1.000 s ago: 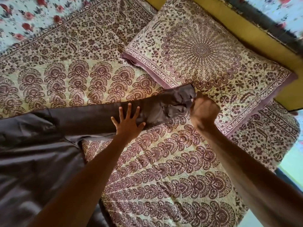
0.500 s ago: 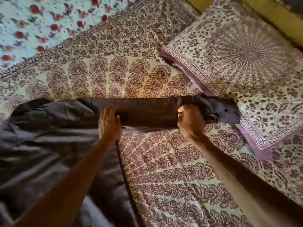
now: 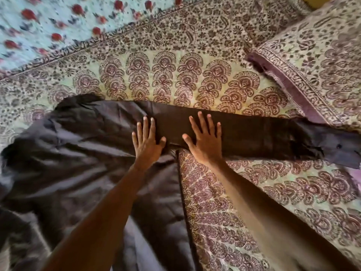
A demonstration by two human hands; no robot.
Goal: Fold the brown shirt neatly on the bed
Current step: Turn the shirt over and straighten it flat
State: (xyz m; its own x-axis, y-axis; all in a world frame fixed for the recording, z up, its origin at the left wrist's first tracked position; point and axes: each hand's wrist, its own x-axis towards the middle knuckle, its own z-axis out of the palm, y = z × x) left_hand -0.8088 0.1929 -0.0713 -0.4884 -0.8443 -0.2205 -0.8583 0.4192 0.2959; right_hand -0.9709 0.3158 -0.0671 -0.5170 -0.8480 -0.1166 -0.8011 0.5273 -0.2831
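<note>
The brown shirt [image 3: 74,157] lies spread over the left half of the bed [image 3: 244,202], its body creased. One long sleeve [image 3: 259,135] stretches flat to the right, and its cuff [image 3: 340,151] reaches the pillow's edge. My left hand [image 3: 147,141] presses flat on the shirt where the sleeve meets the body, fingers straight. Just to the right, my right hand [image 3: 205,140] lies flat on the sleeve with fingers spread. Neither hand grips any cloth.
A patterned pillow [image 3: 316,71] sits at the upper right, its purple border touching the sleeve's end. A pale floral sheet [image 3: 48,26] with red flowers covers the far left corner. Printed bedspread shows below the sleeve and above it.
My right hand let go of the cuff, slid left along the sleeve and now lies open beside my left hand. The left hand also shifted towards the shoulder. The view moved left.
</note>
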